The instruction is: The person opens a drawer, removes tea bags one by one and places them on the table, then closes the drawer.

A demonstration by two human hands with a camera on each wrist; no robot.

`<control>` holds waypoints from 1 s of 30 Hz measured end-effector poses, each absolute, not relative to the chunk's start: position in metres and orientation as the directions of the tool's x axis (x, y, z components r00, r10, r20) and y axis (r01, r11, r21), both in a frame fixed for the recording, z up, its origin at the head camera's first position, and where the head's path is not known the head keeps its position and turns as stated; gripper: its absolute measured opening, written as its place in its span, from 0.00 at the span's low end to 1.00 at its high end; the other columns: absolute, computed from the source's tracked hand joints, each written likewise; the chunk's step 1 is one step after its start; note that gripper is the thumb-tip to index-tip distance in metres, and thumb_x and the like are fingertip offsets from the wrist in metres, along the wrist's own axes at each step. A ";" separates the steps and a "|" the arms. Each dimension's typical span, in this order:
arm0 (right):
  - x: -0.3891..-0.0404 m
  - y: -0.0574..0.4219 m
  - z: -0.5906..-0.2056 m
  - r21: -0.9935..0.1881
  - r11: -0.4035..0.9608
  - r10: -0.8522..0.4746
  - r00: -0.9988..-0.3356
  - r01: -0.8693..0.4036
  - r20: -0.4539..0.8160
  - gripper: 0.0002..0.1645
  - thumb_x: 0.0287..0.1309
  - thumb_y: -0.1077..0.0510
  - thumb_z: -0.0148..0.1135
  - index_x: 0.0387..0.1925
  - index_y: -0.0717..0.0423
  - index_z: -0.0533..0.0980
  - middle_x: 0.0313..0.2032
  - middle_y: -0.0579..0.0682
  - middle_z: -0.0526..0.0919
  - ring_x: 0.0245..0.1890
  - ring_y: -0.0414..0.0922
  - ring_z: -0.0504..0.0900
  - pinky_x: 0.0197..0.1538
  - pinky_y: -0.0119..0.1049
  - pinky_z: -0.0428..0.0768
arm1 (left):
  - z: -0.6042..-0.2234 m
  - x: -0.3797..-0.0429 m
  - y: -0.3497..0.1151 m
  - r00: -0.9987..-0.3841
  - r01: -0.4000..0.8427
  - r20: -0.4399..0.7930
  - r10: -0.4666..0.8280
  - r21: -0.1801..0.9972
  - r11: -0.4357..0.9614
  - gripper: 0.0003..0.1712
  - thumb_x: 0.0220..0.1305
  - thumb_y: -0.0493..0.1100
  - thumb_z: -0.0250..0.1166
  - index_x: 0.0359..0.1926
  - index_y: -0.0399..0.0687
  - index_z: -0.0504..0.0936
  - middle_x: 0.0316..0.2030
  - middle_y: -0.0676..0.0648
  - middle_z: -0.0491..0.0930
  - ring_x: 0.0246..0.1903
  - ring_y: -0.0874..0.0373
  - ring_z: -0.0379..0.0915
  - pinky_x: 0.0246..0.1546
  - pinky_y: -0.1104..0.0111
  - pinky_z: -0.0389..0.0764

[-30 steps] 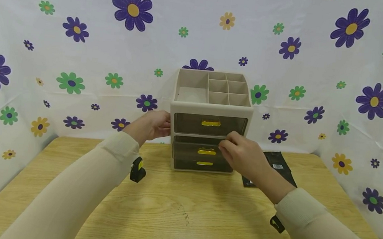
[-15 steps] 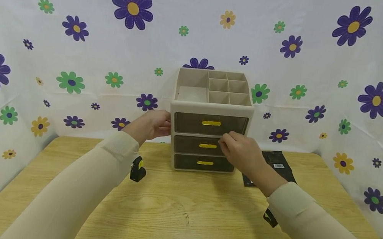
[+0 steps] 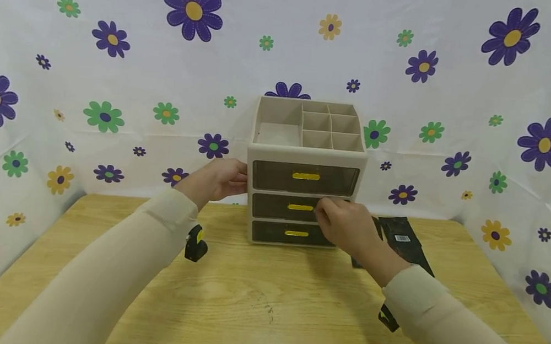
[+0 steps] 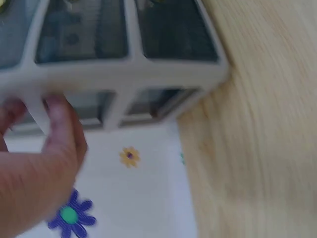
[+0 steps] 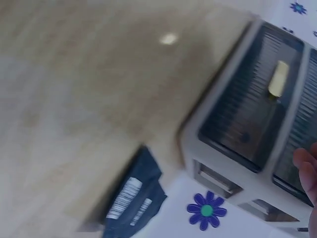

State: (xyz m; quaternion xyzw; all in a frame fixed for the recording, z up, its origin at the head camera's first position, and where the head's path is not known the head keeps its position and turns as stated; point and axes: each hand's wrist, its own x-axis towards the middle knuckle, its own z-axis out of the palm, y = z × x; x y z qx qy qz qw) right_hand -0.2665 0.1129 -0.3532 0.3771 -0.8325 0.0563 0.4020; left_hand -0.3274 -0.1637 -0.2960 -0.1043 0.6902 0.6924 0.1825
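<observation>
A beige drawer organizer [image 3: 307, 157] stands at the back of the table, its three dark see-through drawers with gold handles pushed in. My left hand [image 3: 220, 179] is at its left side; in the left wrist view, thumb and fingers grip a bar of the openwork side panel [image 4: 119, 106]. My right hand [image 3: 347, 223] is at the right part of the middle drawer [image 3: 272, 206], fingers curled, fingertips just right of its gold handle [image 3: 300, 207]. In the right wrist view only its fingertips [image 5: 308, 171] show, overlapping the middle drawer front.
On the table [image 3: 243, 302], right of the organizer, lies a black pouch [image 3: 401, 237] with a white barcode label, partly behind my right hand. Compartments [image 3: 332, 125] divide the organizer's top. A flower-patterned white cloth [image 3: 131, 69] hangs behind and at both sides.
A second ago the middle drawer stood pulled out; half a second ago it was pushed in. My right hand stays at its front, slightly lower now. The left hand keeps its place.
</observation>
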 end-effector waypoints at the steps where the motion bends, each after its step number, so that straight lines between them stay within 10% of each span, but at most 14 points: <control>1: -0.265 0.113 -0.357 0.208 0.703 -0.587 -0.391 -0.680 0.709 0.03 0.52 0.59 0.65 0.27 0.54 0.78 0.21 0.45 0.82 0.14 0.37 0.74 0.15 0.28 0.72 | -0.300 -0.329 -0.166 -0.914 -0.390 -0.386 0.128 0.921 -0.006 0.23 0.67 0.38 0.53 0.61 0.36 0.66 0.56 0.40 0.69 0.54 0.50 0.71 0.58 0.63 0.74; 16: -0.256 0.092 -0.386 0.231 0.738 -0.656 -0.594 -0.634 0.466 0.09 0.54 0.52 0.64 0.25 0.51 0.74 0.22 0.43 0.81 0.17 0.42 0.77 0.18 0.37 0.77 | -0.354 -0.334 -0.169 -0.891 -0.413 -0.428 0.150 0.902 0.121 0.26 0.60 0.31 0.53 0.59 0.25 0.63 0.47 0.34 0.74 0.33 0.53 0.79 0.48 0.60 0.81; 30: -0.267 0.092 -0.391 0.317 0.665 -0.737 -0.529 -0.676 0.420 0.06 0.55 0.60 0.61 0.27 0.55 0.72 0.21 0.47 0.79 0.17 0.42 0.77 0.17 0.37 0.75 | -0.348 -0.333 -0.151 -0.901 -0.428 -0.433 0.022 0.897 0.107 0.32 0.55 0.31 0.58 0.60 0.30 0.57 0.47 0.39 0.70 0.28 0.55 0.79 0.43 0.61 0.83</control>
